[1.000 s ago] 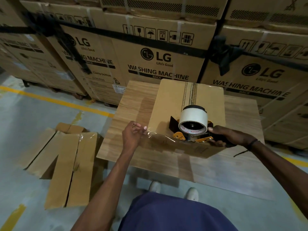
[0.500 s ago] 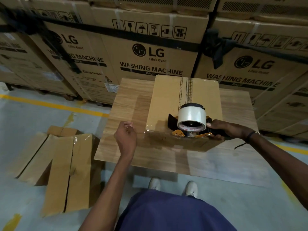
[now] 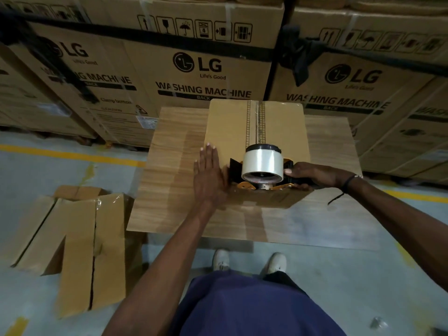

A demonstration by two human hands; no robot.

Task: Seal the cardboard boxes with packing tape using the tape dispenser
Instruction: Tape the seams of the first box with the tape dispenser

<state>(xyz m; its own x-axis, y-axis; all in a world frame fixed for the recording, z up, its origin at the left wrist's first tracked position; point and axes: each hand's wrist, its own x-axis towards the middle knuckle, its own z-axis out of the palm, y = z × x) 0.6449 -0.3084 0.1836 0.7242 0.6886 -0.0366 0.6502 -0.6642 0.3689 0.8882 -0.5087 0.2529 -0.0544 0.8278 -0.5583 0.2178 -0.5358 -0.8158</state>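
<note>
Lying on a wood-grain tabletop [image 3: 169, 195]: plain brown cardboard box [image 3: 228, 132]; pressing flat on its near-left top, fingers straight, left hand [image 3: 209, 177]; gripping the orange-and-black tape dispenser [image 3: 263, 166] at its near edge, right hand [image 3: 312, 175]; standing behind on grey concrete floor [image 3: 48, 166], stacked printed washing-machine cartons [image 3: 201, 73]

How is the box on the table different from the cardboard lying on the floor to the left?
The box stands assembled on the wooden table; the floor cardboard lies flattened on the concrete. The box has the left hand pressed flat on it and the tape dispenser, gripped by the right hand, at its near edge; nothing touches the floor cardboard. Both are plain brown cardboard with some clear tape.
</note>
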